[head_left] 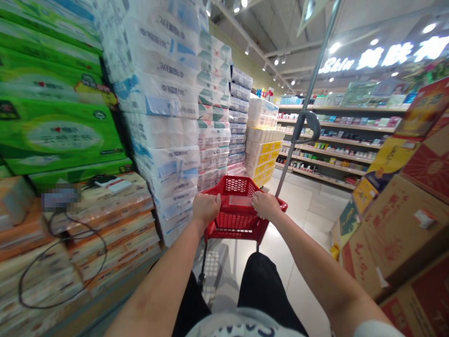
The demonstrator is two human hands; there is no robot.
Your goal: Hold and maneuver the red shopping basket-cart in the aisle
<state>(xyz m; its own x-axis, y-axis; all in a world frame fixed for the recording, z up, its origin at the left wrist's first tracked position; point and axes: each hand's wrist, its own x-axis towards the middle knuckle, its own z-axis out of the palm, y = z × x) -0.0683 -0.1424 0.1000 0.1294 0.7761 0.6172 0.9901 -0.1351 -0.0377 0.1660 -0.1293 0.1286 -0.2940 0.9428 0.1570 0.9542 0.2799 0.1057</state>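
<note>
On the floor (308,208), next to the tall stack (175,133), is the red cart (233,221). The left hand (206,207) and right hand (266,205) have their fingers curled round its near edge, toward its two corners. It looks hard, smooth and light to push; that edge seems a good place to hold.

Red cart (233,221) on pale tiled floor (310,220)

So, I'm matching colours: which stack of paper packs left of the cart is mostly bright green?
The far-left tissue stack, above the orange-and-cream packs; no other stack there is mainly green.
</note>
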